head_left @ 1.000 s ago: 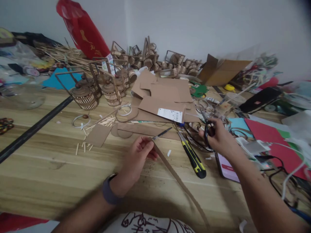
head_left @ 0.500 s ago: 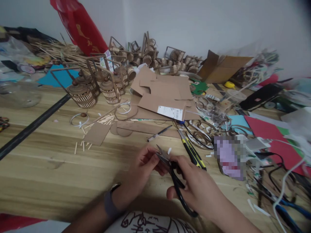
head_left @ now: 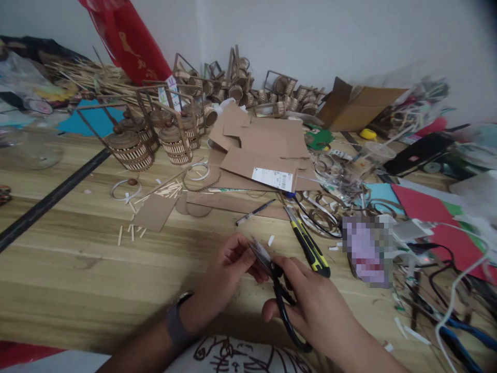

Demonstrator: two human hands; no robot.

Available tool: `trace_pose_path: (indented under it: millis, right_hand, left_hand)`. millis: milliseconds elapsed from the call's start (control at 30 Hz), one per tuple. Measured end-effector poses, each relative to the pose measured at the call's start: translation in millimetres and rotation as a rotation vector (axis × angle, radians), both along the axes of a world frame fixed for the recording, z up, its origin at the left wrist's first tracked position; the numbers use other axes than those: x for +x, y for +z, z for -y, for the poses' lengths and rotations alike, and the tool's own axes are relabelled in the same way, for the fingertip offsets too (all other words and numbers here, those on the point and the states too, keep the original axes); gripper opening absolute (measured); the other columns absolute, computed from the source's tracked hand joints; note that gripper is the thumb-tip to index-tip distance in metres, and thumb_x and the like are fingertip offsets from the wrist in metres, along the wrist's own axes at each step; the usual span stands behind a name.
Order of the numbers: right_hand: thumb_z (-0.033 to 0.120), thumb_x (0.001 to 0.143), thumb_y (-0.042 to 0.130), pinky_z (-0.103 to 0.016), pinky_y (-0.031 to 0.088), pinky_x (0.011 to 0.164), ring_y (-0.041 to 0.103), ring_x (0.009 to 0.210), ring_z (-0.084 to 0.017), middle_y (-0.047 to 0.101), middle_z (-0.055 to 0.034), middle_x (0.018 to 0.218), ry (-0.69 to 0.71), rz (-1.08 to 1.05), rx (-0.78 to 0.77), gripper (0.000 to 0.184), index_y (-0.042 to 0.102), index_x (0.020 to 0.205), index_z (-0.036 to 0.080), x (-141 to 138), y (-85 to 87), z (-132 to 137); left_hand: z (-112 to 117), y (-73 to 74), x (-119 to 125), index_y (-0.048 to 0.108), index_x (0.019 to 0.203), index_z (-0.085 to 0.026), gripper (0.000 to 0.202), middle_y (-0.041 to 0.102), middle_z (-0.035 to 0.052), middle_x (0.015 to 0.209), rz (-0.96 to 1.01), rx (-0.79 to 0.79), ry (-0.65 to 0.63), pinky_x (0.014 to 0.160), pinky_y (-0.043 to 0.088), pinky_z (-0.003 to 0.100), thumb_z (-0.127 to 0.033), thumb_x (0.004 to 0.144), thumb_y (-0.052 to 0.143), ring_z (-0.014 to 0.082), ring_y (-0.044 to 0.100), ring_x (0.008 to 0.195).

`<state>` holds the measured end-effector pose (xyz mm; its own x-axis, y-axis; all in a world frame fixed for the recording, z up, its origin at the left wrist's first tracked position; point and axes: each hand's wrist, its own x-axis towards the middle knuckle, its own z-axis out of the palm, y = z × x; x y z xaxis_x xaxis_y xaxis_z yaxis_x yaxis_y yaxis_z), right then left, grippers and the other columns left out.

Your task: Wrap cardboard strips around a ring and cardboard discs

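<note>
In the head view my right hand [head_left: 310,295] grips a pair of black-handled scissors [head_left: 286,316], fingers and thumb in the handles. Its blades point up and left, nearly closed, right against the fingertips of my left hand [head_left: 236,264]. That hand is curled in a pinch; whatever small thing it holds is hidden behind the fingers and blades. Just beyond the blades lies a small white strip [head_left: 271,240] on the wooden table. A black pen [head_left: 255,212] and a yellow-and-black utility knife [head_left: 308,243] are a little farther off.
Lidded baskets with handles [head_left: 132,150] stand at the back left. Cardboard sheets [head_left: 267,137] lie in the middle, with short sticks [head_left: 171,190] and a cardboard piece [head_left: 155,212] to their left. Blue-handled pliers [head_left: 458,331], a white cable [head_left: 452,305] and red paper [head_left: 430,223] crowd the right.
The scissor blades have drawn closer together, and the handles have shifted slightly left with my right hand. My left hand has stayed almost in place. The view has shifted slightly.
</note>
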<state>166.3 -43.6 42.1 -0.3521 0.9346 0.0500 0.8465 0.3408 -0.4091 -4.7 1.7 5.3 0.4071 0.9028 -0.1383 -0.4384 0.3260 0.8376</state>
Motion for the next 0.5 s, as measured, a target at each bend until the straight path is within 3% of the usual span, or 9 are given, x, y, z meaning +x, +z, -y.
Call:
trace_pose_path:
  millis: [300, 500]
  right_hand:
    - [0.025, 0.083, 0.063, -0.031, 0.051, 0.056, 0.072, 0.069, -0.023, 0.071, -0.0042, 0.085, 0.024, -0.023, -0.016, 0.02, 0.05, 0.097, 0.023, 2, -7.5, 2]
    - [0.019, 0.086, 0.054, -0.028, 0.053, 0.059, 0.072, 0.07, -0.021, 0.074, -0.0054, 0.087, 0.006, -0.062, -0.106, 0.014, 0.051, 0.1, 0.022, 3, -13.6, 3]
  left_hand:
    - [0, 1.5, 1, 0.058, 0.077, -0.017, 0.039, 0.065, -0.0003, 0.064, -0.035, -0.027, -0.005, 0.056, 0.051, 0.026, -0.052, 0.077, 0.075, 0.0141, 0.063, 0.056]
    - [0, -0.9, 3, 0.056, 0.077, -0.018, 0.039, 0.064, -0.0008, 0.062, -0.057, -0.018, -0.019, 0.056, 0.048, 0.025, -0.053, 0.078, 0.072, 0.0138, 0.061, 0.056]
